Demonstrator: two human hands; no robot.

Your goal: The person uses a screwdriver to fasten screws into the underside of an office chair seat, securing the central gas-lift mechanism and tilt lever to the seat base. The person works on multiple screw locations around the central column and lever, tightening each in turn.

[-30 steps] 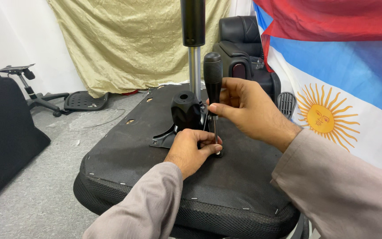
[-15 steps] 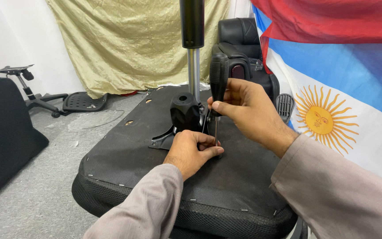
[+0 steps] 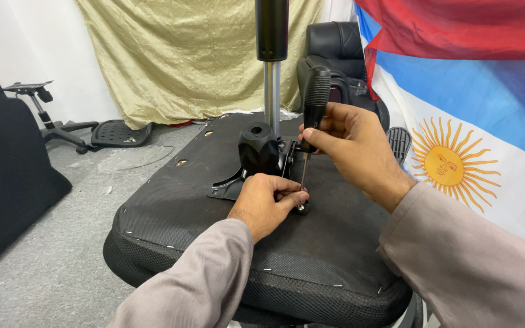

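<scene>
Sleeves of grey cloth are seen nearest the camera, both arms reaching over an upturned chair seat (image 3: 171,243) whose black underside faces up, so that its fittings can be reached. The left hand (image 3: 262,203) is laid on the underside, its fingers (image 3: 293,197) pinched together at the screwdriver tip, apparently to steady a fastener there; the fastener itself is largely hidden. The right hand (image 3: 350,146) is clamped round the black handle of the screwdriver (image 3: 312,115), held upright so that the shaft bears straight down. Just behind stands the black mechanism plate (image 3: 256,155) with the gas cylinder (image 3: 271,67) rising from it. Farther off, a chair base (image 3: 62,124), a yellow curtain (image 3: 177,54) and a flag (image 3: 469,103) are noted.
</scene>
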